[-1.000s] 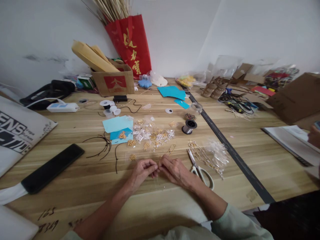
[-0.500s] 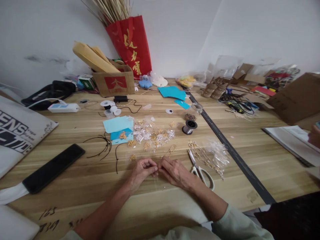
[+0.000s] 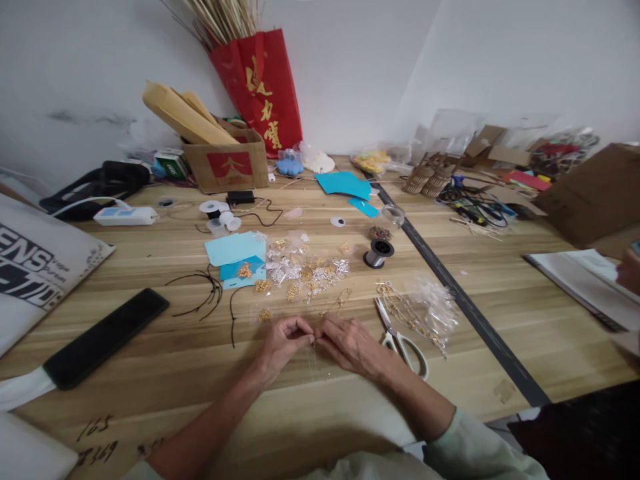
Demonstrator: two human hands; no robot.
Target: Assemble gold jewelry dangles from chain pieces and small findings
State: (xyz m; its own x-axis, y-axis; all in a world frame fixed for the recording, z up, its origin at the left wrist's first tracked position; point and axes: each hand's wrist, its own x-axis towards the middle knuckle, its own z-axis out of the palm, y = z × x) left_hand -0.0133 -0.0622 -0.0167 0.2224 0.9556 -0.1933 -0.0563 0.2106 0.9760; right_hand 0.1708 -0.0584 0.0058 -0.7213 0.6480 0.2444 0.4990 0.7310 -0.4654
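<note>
My left hand (image 3: 287,343) and my right hand (image 3: 347,340) meet fingertip to fingertip low over the table, both in a pinch. A tiny gold-coloured speck shows between the fingertips, too small to name. Below them runs a faint clear line, perhaps thread. Just beyond my right fingers lies a thin gold chain (image 3: 343,301). Gold findings (image 3: 265,315) rest in a small heap near my left knuckles. White-handled scissors (image 3: 400,340) lie partly open beside my right wrist, with a longer gold chain (image 3: 407,313) and clear plastic bags (image 3: 435,310) to their right.
Gold and silver findings (image 3: 310,270) spread in small bags ahead, beside blue cards (image 3: 240,250). A wire spool (image 3: 379,253) stands behind the scissors. Black cords (image 3: 213,287) and a phone (image 3: 107,337) lie left. At far right, another person's hand (image 3: 629,270) shows near a notebook (image 3: 575,287).
My left thumb and finger have shifted slightly, and a tiny gold speck now shows under the fingertips. My right hand stays nearly in place.
</note>
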